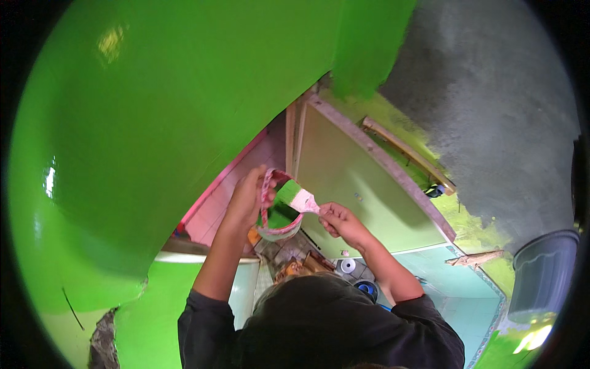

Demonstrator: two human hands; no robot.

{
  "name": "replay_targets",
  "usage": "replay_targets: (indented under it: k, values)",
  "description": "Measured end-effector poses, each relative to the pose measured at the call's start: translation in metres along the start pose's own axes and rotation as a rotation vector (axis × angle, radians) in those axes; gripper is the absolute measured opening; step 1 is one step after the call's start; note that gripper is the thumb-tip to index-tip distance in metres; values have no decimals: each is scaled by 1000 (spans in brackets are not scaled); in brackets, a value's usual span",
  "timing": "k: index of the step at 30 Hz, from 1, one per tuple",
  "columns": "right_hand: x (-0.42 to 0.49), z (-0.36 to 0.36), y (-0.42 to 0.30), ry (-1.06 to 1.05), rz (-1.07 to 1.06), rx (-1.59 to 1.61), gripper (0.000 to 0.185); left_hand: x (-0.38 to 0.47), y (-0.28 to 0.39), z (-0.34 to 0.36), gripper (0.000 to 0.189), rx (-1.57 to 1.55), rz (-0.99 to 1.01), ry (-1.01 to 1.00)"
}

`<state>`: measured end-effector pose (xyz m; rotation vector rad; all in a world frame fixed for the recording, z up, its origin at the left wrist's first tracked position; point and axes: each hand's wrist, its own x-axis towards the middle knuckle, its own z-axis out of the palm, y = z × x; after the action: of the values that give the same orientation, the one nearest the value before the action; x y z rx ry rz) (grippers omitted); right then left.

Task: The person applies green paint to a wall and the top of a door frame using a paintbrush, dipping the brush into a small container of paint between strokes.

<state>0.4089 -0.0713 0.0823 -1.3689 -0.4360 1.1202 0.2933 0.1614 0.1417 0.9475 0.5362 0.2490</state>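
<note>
My left hand [254, 196] grips the rim of a small paint bucket [280, 233], whose wall is smeared pink and white. Green paint [277, 216] lies inside it. In my right hand [340, 223] is a flat paintbrush [302, 199] with a pale, pink-stained ferrule or handle, held by its handle end. Its bristles are coated green and lie over the bucket's mouth. Beside my left arm rises a glossy green wall [175, 110], freshly coated in look.
A pale green door panel [364, 184] stands behind the bucket. Up on the right are bare grey plaster [479, 101], a wooden rail [405, 154] with nails and a grey plastic bucket [544, 276]. Tiled floor [288, 246] with clutter and a white round object [348, 265] lies far below.
</note>
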Motion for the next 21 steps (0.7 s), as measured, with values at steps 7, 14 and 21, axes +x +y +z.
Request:
replay_targets:
  k: [7, 14, 21]
  values:
    - [-21, 3, -64, 88, -207, 231, 15, -4, -9, -15, 29, -78, -8, 55]
    - [-9, -15, -150, 340, -505, 254, 15, -22, -33, -31, 24, -93, -21, 105]
    - [36, -54, -186, 527, -622, 229, 16, -27, -65, -53, 23, -131, -73, 102]
